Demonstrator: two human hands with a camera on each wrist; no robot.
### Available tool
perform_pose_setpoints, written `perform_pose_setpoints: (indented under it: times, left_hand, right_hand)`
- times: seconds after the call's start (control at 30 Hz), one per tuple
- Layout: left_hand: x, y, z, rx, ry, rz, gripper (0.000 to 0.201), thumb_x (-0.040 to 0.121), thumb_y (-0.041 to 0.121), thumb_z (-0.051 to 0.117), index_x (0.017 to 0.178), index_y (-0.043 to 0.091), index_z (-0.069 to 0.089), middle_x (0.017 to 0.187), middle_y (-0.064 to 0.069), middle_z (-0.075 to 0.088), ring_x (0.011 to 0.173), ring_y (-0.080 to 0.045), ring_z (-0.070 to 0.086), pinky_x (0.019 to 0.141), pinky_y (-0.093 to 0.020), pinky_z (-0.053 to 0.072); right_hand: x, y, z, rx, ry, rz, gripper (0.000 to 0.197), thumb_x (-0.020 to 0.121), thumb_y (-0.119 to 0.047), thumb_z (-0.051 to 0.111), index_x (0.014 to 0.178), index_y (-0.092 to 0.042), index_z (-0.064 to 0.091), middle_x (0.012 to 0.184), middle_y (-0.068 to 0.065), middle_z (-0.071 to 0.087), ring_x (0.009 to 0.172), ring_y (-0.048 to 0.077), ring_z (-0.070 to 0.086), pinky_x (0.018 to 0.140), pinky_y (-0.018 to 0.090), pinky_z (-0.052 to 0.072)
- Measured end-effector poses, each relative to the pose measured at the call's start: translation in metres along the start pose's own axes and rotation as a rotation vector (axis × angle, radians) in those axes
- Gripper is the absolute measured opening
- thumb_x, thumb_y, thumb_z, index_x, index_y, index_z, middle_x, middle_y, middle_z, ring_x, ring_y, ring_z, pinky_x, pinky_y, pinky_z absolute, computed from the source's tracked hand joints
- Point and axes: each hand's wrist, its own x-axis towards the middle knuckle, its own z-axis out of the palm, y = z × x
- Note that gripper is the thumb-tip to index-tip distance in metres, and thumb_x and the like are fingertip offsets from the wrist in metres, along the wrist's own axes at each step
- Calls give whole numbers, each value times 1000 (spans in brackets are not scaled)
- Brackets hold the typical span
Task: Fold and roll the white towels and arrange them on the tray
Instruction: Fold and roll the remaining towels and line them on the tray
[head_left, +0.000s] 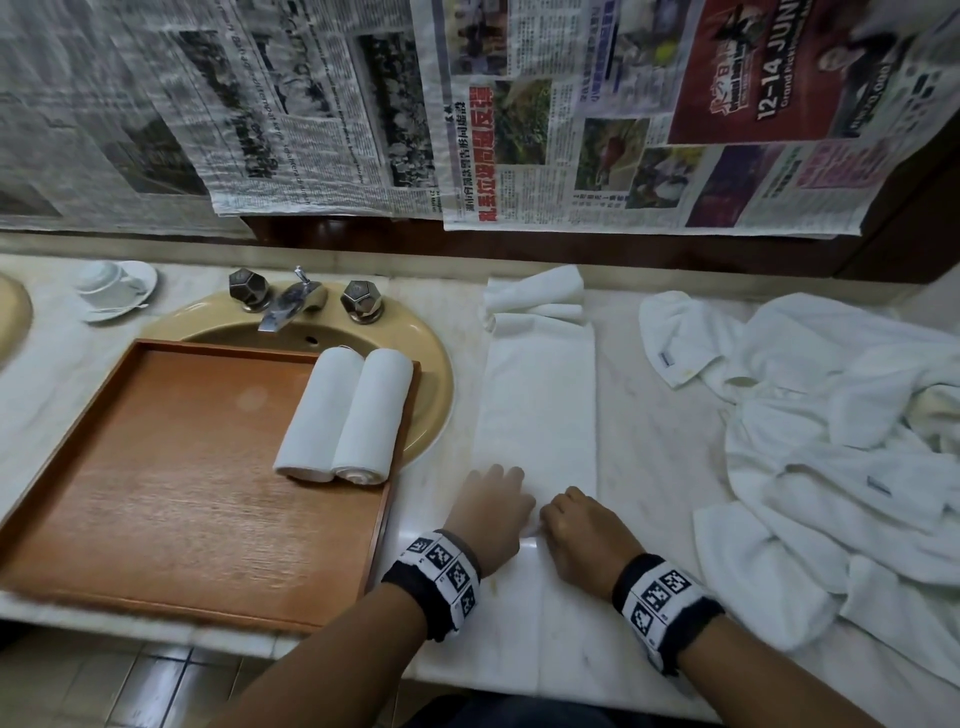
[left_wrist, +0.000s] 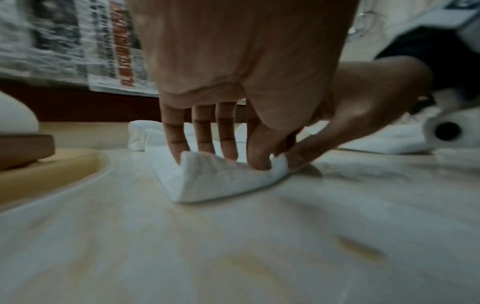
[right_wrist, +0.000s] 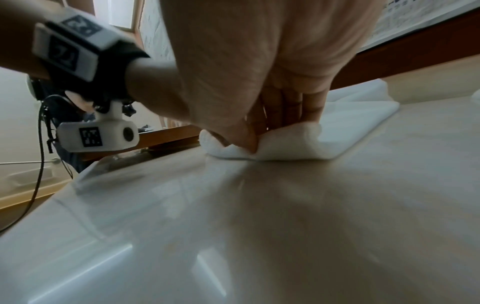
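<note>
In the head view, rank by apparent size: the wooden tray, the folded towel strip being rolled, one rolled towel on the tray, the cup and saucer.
Largest to smallest as they look:
1. wooden tray
2. folded towel strip, both hands at its near end
3. rolled towel
4. cup and saucer, though it sits farther off, so this is unsure.

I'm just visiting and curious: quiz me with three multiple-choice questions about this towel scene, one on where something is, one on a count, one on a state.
1. Where does the tray sit?
A. partly over the sink
B. on the floor
C. on the loose towels

2. How many rolled towels lie on the tray?
A. none
B. two
C. five

3. What is the folded strip like at the near end?
A. fully rolled
B. just starting to curl under both hands
C. hanging off the counter

Answers: 1 A, its far corner covers the sink. 2 B, two rolls lie side by side. 3 B, left hand and right hand pinch the curled edge.
</note>
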Motion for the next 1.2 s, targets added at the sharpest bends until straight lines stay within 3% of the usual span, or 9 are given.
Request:
perform_pose_setpoints:
  times: [0.07, 0.17, 0.3, 0.53, 0.6, 0.73, 0.87, 1.07, 1.2]
  left_hand:
    - [-1, -2, 5, 26, 24, 57, 27, 50, 6, 75, 59, 19, 53, 71, -1, 48, 64, -23, 47, 55, -30, 25]
    - [1, -4, 9, 16, 90, 105, 25, 49, 4, 69, 60, 17, 51, 69, -2, 46, 66, -24, 45, 55, -30, 26]
    - [-3, -7, 10, -28, 120, 123, 17, 73, 24, 65, 63, 15, 55, 70, -3, 50, 69, -24, 47, 57, -30, 31]
    - [12, -14, 3, 38, 21, 97, 6, 79, 17, 63, 78, 16, 58, 84, -3, 56, 79, -25, 52, 65, -33, 29]
    - [18, -12, 0, -10, -1, 10, 8, 89, 19, 55, 91, 14, 61, 96, -5, 59, 92, -26, 51, 74, -36, 33]
    - [28, -10, -4, -172, -34, -260, 13, 91, 27, 54, 97, 21, 64, 101, 2, 66, 102, -22, 52, 89, -42, 35]
    - [29, -9, 1, -273, 51, -383, 7, 86, 25, 61, 93, 25, 58, 97, 5, 63, 99, -21, 52, 90, -43, 36]
    - [14, -7, 11, -51, 179, -106, 17, 62, 9, 71, 65, 19, 56, 71, 1, 50, 68, -25, 48, 65, -35, 32]
    - [-10, -10, 30, -75, 228, 29, 9, 81, 25, 65, 76, 18, 61, 80, 0, 54, 75, -23, 48, 70, -37, 38]
  right_hand:
    - [7, 1, -8, 47, -61, 59, 9, 76, -8, 65, 80, -14, 59, 80, 4, 62, 83, 23, 58, 68, 27, 41]
    - [18, 2, -17, 47, -137, 150, 17, 87, -15, 49, 99, -18, 61, 96, 0, 63, 103, 22, 49, 83, 31, 35]
    - [27, 5, -23, 173, -196, 324, 15, 93, -20, 53, 101, -23, 65, 87, -7, 51, 99, 17, 52, 92, 31, 45]
    - [36, 11, -22, 372, -113, 498, 8, 88, -19, 62, 81, -24, 63, 88, -7, 66, 80, 13, 64, 73, 28, 53]
    - [30, 8, -17, 263, 12, 428, 11, 85, -11, 65, 82, -21, 61, 83, -8, 62, 79, 14, 59, 65, 29, 51]
    - [16, -2, 0, -39, 123, 162, 28, 52, 1, 82, 58, -15, 61, 64, 0, 54, 63, 22, 52, 48, 28, 34]
    - [13, -1, 12, -99, 136, 93, 20, 61, -14, 84, 68, -15, 65, 70, 2, 58, 67, 24, 53, 54, 34, 45]
    - [24, 0, -10, -79, 18, 237, 19, 74, -15, 66, 91, -22, 68, 97, -3, 57, 97, 23, 49, 86, 36, 40]
    - [26, 5, -17, 44, -147, 272, 25, 93, -27, 47, 109, -28, 66, 111, -5, 56, 111, 19, 46, 97, 36, 34]
